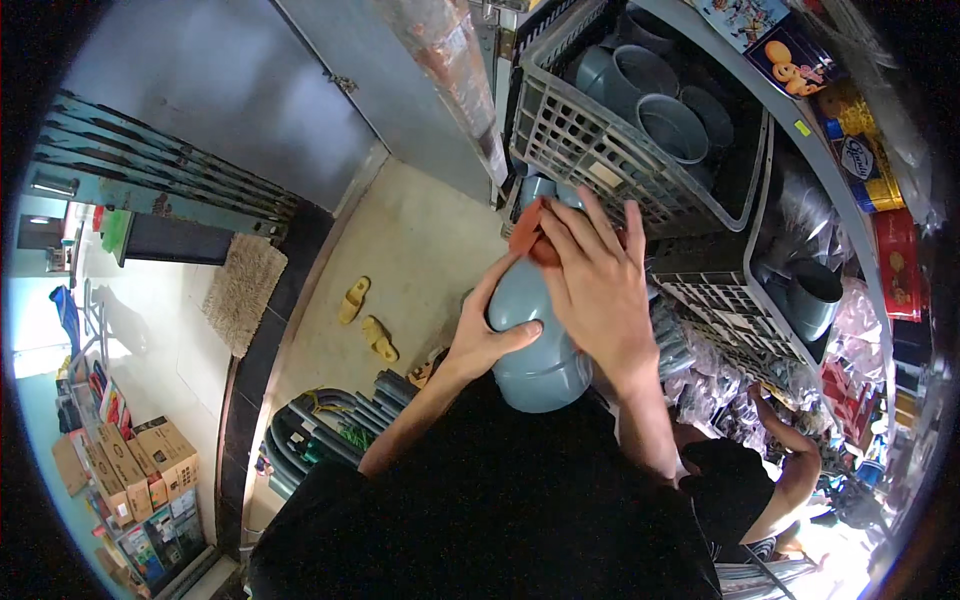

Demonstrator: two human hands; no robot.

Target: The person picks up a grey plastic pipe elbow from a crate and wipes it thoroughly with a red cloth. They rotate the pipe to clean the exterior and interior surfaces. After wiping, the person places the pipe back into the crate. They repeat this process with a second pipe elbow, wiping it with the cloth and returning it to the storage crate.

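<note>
A smooth grey plastic pipe fitting (538, 367) is held close against the front of my black shirt. My left hand (491, 322) grips its left side, the thumb lying across its face. An orange-red cloth or sheet (527, 229) covers part of the fitting's far end. My right hand (600, 285) lies over that end with its fingers spread, touching the orange-red material; whether it grips the material is hidden beneath the palm.
Black plastic crates (600, 169) with grey pipe fittings (673, 129) stand at the right. Another person (727, 480) is at lower right. Grey pipes (330, 427) lie at lower left, yellow slippers (379, 337) on the floor. Cardboard boxes (165, 454) stand far left.
</note>
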